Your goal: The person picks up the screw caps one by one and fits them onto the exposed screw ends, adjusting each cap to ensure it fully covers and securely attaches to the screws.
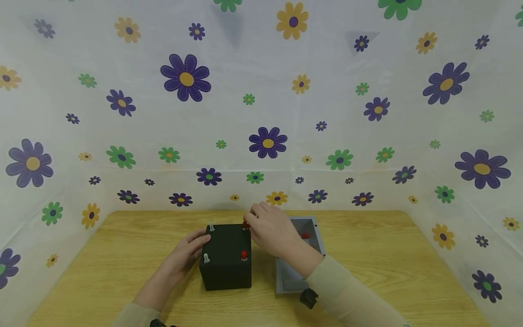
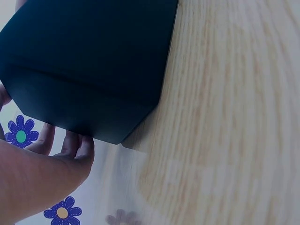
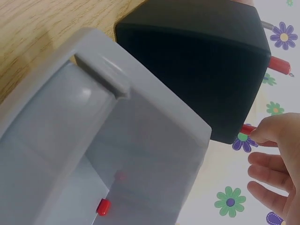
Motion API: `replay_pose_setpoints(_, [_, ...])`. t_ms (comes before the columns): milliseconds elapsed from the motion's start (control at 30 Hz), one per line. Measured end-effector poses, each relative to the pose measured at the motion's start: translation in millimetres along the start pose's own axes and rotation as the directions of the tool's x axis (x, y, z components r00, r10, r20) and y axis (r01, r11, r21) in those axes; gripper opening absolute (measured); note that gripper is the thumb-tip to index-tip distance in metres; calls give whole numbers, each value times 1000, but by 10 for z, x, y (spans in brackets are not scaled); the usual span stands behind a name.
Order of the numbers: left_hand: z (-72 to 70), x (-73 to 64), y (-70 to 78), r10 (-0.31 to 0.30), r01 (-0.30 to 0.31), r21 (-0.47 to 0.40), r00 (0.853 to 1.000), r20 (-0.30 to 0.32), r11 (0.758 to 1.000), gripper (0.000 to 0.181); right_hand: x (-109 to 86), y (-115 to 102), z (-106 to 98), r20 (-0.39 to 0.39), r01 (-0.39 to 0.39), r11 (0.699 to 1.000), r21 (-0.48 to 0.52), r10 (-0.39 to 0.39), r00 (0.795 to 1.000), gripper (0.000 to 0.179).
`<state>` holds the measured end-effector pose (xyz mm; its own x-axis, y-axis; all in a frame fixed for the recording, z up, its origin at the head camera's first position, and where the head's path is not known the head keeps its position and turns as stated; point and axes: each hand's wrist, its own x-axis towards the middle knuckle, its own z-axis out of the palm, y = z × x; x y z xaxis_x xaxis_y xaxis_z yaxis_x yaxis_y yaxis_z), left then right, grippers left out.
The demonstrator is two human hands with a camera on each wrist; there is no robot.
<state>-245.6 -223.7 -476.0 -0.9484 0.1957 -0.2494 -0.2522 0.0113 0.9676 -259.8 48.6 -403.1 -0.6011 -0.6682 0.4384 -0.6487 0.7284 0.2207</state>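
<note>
Black box (image 1: 226, 247) upright on a wood-grain table (image 1: 380, 268), a little left of centre in the head view, between two bare hands. On its flat top, near the corners, two pale posts (image 1: 206, 258) along the left side and two red caps along the right.

Left hand (image 1: 184, 254) at the box's left side, holding it: thumb over the top edge, fingers bent against the side toward the back. Cannot tell from the left wrist view exactly where the fingertips end.

Right hand (image 1: 273, 230) over the far right corner, pinching the red cap (image 3: 247, 129) there between thumb and forefinger. Remaining fingers loosely bent and slightly apart in the right wrist view. Second red cap (image 1: 244, 255) at the near right corner of the top.

Just to the right of the box, a grey bin (image 1: 291, 272), partly hidden under the right forearm. Inside, on the bin's floor by a wall, a third red cap (image 3: 103, 207).

Beige sleeves (image 1: 351, 290) on both arms, and a small black device (image 1: 309, 298) beside the right cuff. Behind and at both sides, white cloth (image 1: 229, 122) printed with purple, yellow and green flowers.
</note>
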Motion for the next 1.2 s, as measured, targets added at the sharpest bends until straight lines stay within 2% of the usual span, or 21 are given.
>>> replay_pose_setpoints(300, [-18, 6, -18, 12, -12, -2, 1000, 18, 1000, 66, -36, 24, -2, 39, -7, 1000, -12, 7, 999, 13])
replay_pose_setpoints(767, [11, -23, -9, 15, -14, -5, 1000, 16, 1000, 67, -126, 93, 27, 33, 24, 997, -67, -22, 999, 12])
replay_pose_setpoints(1200, [33, -56, -21, 13, -13, -5, 1000, 2, 1000, 64, -233, 136, -10, 57, 14, 999, -53, -11, 998, 10])
